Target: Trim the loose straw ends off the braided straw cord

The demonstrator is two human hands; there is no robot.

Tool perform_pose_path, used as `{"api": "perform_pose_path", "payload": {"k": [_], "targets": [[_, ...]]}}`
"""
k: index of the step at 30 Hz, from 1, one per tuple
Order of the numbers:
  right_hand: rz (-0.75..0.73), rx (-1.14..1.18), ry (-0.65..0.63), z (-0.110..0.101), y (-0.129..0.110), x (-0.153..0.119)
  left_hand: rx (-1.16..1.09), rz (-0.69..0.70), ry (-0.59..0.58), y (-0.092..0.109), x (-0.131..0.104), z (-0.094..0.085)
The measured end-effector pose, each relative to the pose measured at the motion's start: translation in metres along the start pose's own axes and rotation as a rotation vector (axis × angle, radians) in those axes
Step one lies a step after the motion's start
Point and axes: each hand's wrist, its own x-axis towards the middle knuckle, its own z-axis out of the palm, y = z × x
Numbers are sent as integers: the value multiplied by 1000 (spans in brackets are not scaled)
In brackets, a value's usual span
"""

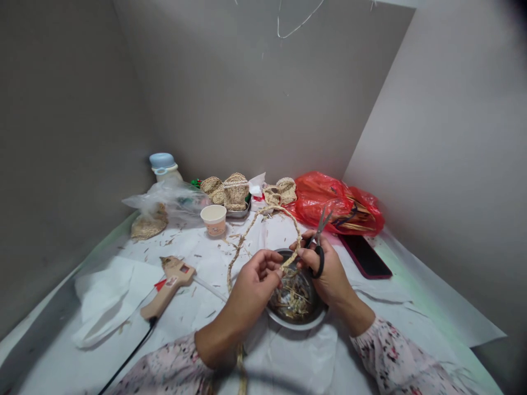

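A braided straw cord point(240, 243) loops up and away from my hands, and its other part hangs down past my left wrist. My left hand point(258, 277) pinches one part of the cord between thumb and fingers. Close by, my right hand point(323, 269) grips the cord too, with thumb and forefinger. Black-handled scissors point(318, 241) hang on the right hand's fingers, blades pointing up and away, slightly apart. Beneath both hands sits a metal bowl point(298, 325) with straw scraps point(293, 299) in it.
At left lie a glue gun point(171, 288) with a cord and white paper point(111, 302). Farther back stand a paper cup point(214, 221), a blue-lidded bottle point(163, 164), woven straw pieces point(236, 192) and a red plastic bag point(325, 192). A phone point(365, 257) lies at right. Walls enclose the table.
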Motion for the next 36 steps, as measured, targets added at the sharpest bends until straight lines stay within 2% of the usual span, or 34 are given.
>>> {"api": "perform_pose_path", "payload": {"k": [4, 9, 11, 20, 26, 32, 36], "targets": [[-61, -235, 47, 1, -12, 0, -49, -41, 75, 0, 3, -2], [-138, -539, -66, -3, -25, -4, -130, -101, 112, 2, 4, -3], [-136, -582, -73, -4, -27, -5, -104, -98, 120, 2, 3, -3], [122, -270, -28, 6, -24, -3, 93, -33, 84, 0, 0, -1], [89, -206, -1, 7, -18, -5, 151, 15, 122, 3, -2, 3], [72, -202, 5, 9, -19, -6, 347, 67, 78, 0, -2, -2], [69, -228, -12, 12, -24, -9, 321, 73, 48, 2, -4, -2]]}}
